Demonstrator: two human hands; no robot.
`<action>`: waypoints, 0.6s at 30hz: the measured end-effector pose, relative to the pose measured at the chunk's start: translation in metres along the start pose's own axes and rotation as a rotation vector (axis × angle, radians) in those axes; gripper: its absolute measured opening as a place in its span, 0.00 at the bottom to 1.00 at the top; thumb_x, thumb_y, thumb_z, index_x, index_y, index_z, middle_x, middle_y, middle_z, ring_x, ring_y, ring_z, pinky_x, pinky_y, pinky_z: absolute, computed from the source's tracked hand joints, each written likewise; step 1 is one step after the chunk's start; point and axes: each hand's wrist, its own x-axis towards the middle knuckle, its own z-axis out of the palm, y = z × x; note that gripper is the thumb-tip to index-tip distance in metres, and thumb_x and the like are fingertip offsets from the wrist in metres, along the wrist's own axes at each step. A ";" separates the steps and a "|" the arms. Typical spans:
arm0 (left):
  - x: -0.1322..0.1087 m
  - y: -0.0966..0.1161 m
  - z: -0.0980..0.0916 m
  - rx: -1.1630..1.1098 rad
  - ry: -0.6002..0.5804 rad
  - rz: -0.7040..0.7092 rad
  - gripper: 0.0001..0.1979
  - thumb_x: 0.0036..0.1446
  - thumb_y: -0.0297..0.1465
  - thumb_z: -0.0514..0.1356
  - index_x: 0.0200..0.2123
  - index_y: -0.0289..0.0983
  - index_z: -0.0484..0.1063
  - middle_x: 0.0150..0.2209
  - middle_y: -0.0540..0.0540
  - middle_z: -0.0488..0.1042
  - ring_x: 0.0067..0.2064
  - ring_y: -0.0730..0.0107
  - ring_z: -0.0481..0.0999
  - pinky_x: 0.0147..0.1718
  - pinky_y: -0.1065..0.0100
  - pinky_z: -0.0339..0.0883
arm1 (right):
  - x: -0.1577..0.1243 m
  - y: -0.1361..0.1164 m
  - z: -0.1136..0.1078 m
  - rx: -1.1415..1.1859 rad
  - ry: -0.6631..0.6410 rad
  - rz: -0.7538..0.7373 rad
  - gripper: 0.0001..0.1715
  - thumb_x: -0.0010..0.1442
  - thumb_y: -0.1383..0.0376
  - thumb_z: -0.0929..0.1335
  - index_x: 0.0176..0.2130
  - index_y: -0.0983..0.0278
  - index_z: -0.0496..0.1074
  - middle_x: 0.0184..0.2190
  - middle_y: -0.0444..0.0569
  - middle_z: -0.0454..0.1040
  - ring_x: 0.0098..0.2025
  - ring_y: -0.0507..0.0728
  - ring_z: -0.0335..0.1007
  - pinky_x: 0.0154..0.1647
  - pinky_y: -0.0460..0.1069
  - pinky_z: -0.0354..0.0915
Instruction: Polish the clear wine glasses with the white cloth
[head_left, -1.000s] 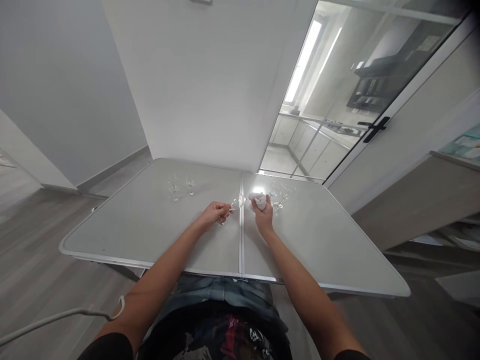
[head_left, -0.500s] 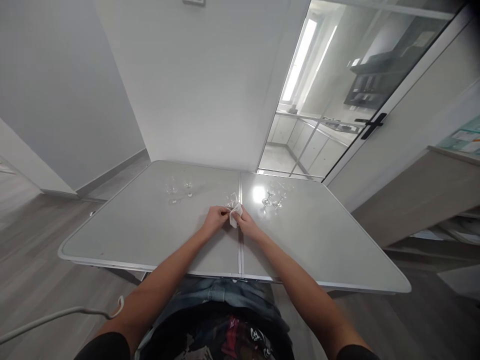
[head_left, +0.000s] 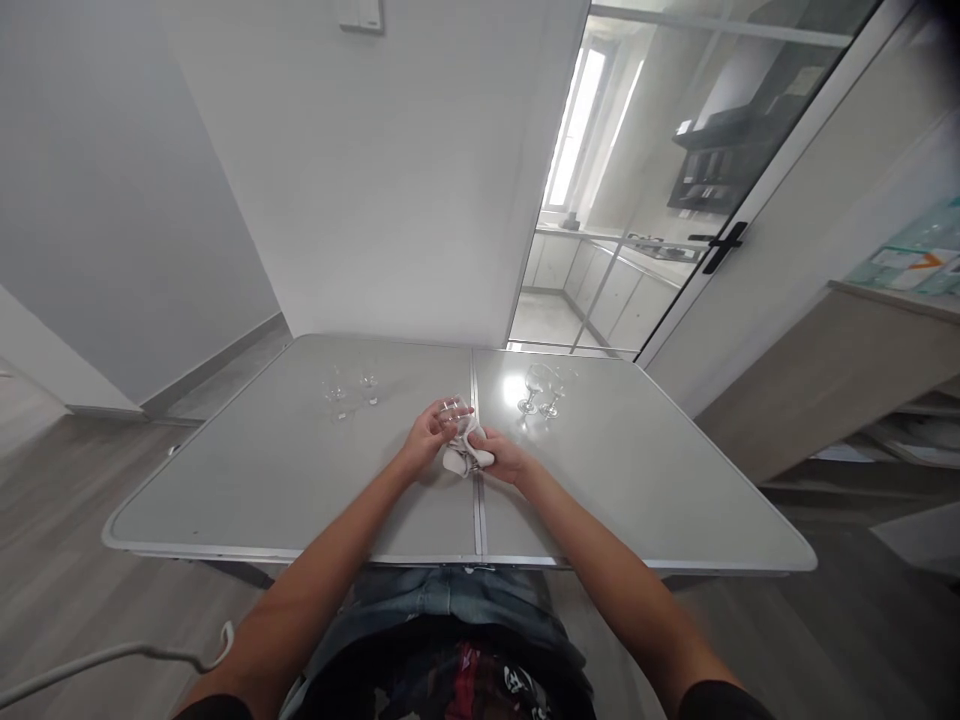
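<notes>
My left hand (head_left: pixel 426 438) is closed around the bowl of a clear drinking glass (head_left: pixel 454 410), tilted above the middle of the table. My right hand (head_left: pixel 504 456) grips a crumpled white cloth (head_left: pixel 466 452), which is pressed against the lower part of the glass and hides it. To the right of my hands, a stemmed glass (head_left: pixel 528 392) and another stemmed glass (head_left: pixel 552 396) stand close together. Farther left are more clear glasses (head_left: pixel 368 386), faint against the grey top.
The grey folding table (head_left: pixel 615 480) has a metal rim and a centre seam. Behind it rise a white wall (head_left: pixel 390 200) and a glazed door with a black handle (head_left: pixel 726 246). A wooden shelf unit (head_left: pixel 817 380) stands at the right. A white cable (head_left: pixel 135 652) hangs at lower left.
The glass has been lifted and tilted, its bowl now showing in my left hand. The cloth has spread around its lower part. The camera view has shifted slightly.
</notes>
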 end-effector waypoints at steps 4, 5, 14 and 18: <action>-0.002 -0.002 0.007 0.072 0.178 0.091 0.35 0.46 0.40 0.74 0.54 0.37 0.65 0.52 0.36 0.76 0.51 0.59 0.78 0.52 0.58 0.69 | 0.000 -0.008 0.003 -0.617 0.055 -0.163 0.21 0.59 0.49 0.72 0.34 0.66 0.75 0.31 0.50 0.74 0.32 0.56 0.68 0.37 0.51 0.63; -0.003 -0.001 0.010 0.118 0.233 0.125 0.34 0.47 0.40 0.74 0.53 0.38 0.64 0.51 0.37 0.75 0.51 0.60 0.78 0.52 0.59 0.69 | 0.000 -0.011 0.005 -0.830 0.145 -0.268 0.18 0.61 0.53 0.70 0.34 0.66 0.74 0.33 0.52 0.75 0.35 0.57 0.68 0.41 0.52 0.63; -0.024 0.034 0.031 -0.133 0.219 0.173 0.30 0.52 0.47 0.69 0.54 0.37 0.70 0.49 0.37 0.78 0.51 0.55 0.78 0.52 0.56 0.69 | -0.024 -0.031 0.036 -0.560 0.003 -0.137 0.24 0.63 0.46 0.67 0.37 0.65 0.74 0.32 0.51 0.74 0.33 0.58 0.68 0.38 0.53 0.64; -0.034 0.032 0.041 -0.252 0.247 0.102 0.28 0.53 0.48 0.68 0.52 0.37 0.72 0.49 0.38 0.78 0.49 0.56 0.79 0.51 0.56 0.70 | -0.032 -0.023 0.036 -0.073 -0.107 0.083 0.30 0.59 0.41 0.68 0.40 0.64 0.74 0.33 0.49 0.74 0.32 0.57 0.68 0.36 0.52 0.66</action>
